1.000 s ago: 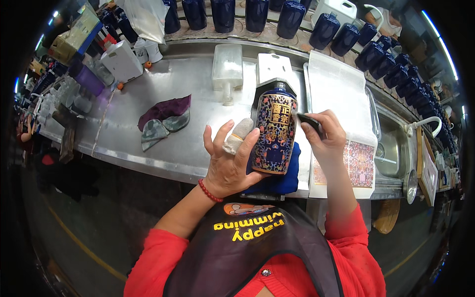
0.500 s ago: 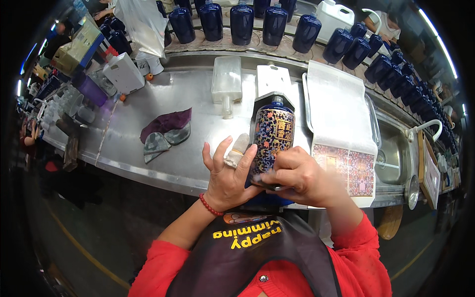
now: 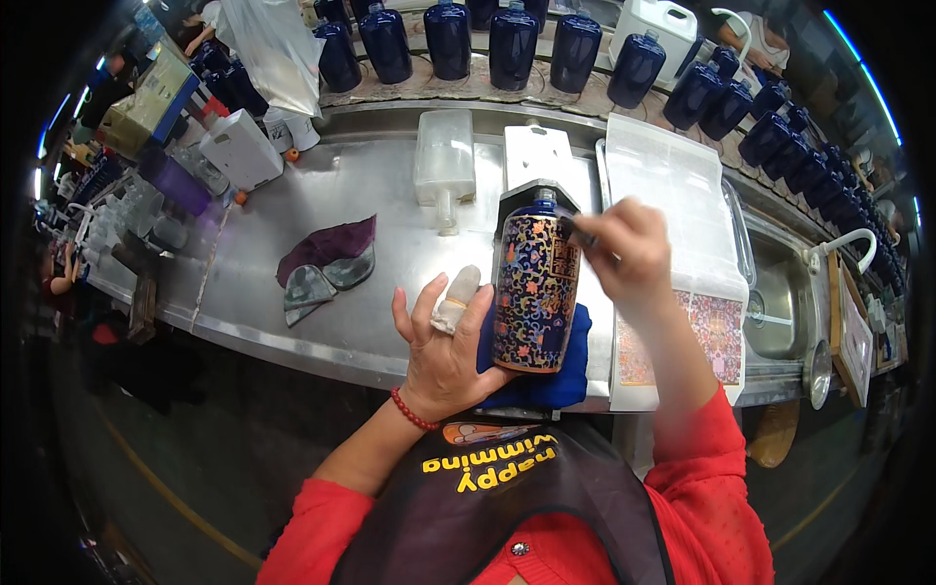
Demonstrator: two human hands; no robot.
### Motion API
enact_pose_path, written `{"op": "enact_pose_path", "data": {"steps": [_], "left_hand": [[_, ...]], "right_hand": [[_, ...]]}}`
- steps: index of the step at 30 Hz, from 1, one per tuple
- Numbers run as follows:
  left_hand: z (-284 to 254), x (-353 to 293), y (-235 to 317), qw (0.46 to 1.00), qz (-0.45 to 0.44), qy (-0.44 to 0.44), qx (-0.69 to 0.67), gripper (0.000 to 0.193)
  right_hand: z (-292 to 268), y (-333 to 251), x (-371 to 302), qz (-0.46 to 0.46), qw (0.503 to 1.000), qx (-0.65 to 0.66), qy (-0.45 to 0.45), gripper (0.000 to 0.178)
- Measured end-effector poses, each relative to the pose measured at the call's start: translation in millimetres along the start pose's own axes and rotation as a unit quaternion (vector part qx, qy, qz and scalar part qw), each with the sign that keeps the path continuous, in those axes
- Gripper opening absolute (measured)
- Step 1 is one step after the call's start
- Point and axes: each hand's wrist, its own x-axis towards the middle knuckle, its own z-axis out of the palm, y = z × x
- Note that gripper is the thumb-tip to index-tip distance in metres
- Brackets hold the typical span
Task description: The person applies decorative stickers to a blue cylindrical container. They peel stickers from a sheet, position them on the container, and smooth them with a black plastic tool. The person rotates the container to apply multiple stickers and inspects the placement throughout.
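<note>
A dark blue glass bottle [image 3: 535, 292], wrapped in a colourful floral decal, lies with its neck pointing away from me. Its shoulder is at a black angular rest [image 3: 510, 203]; a folded blue cloth [image 3: 577, 361] lies beneath its near end. My left hand [image 3: 444, 341] is open beside the bottle, fingers spread and thumb against its base. One finger wears a pale cloth cover [image 3: 455, 302]. Blurred by motion, my right hand [image 3: 632, 252] is closed on a small dark flat tool [image 3: 583, 237] at the bottle's upper right edge.
Decal sheets [image 3: 710, 331] under white paper [image 3: 663, 195] lie at right, before a sink [image 3: 775, 292]. A clear bottle [image 3: 444, 161] and purple-grey cloth [image 3: 331, 255] lie on the metal table [image 3: 390, 253]. Blue bottles [image 3: 512, 47] line a conveyor [image 3: 419, 91] behind.
My right hand has moved from the bottle's near end up to its upper right edge. My left hand has shifted slightly left. The blue bottles on the conveyor have moved right.
</note>
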Motion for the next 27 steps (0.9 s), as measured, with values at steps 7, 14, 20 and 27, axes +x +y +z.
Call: {"op": "enact_pose_path", "data": {"steps": [7, 14, 20, 27], "left_hand": [[5.2, 0.8, 6.4, 0.999, -0.011, -0.016, -0.041, 0.093], [2.5, -4.9, -0.4, 0.998, -0.040, -0.035, -0.028, 0.093], [-1.8, -5.2, -1.7, 0.999, -0.019, -0.026, -0.007, 0.091], [-3.7, -2.6, 5.2, 0.997, -0.029, -0.071, -0.018, 0.095]], "right_hand": [[-9.3, 1.4, 15.9, 0.198, 0.939, 0.225, -0.168, 0.018], [-16.6, -9.2, 8.8, -0.120, 0.928, 0.232, -0.265, 0.021], [-6.8, 6.3, 10.3, -0.102, 0.994, -0.033, -0.027, 0.018], [-13.4, 27.3, 5.2, 0.404, 0.791, 0.435, -0.144, 0.014]]}}
